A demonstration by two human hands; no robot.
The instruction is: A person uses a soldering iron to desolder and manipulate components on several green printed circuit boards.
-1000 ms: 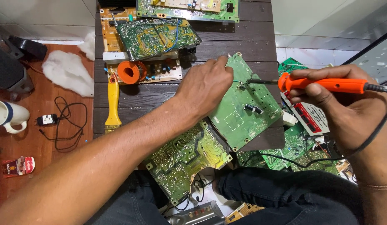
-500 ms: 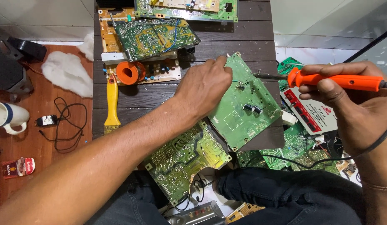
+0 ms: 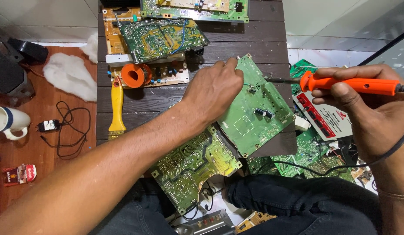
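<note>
Soldering iron point(image 3: 350, 84) pinched in right fingers point(image 3: 341, 93), tip over circuit board point(image 3: 254, 113).

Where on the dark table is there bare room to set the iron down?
Bare planks lie between the yellow brush and the left hand, below the orange coil. Another strip runs along the table top right, above the green board. Right of the soldering iron, loose boards crowd the floor.
</note>
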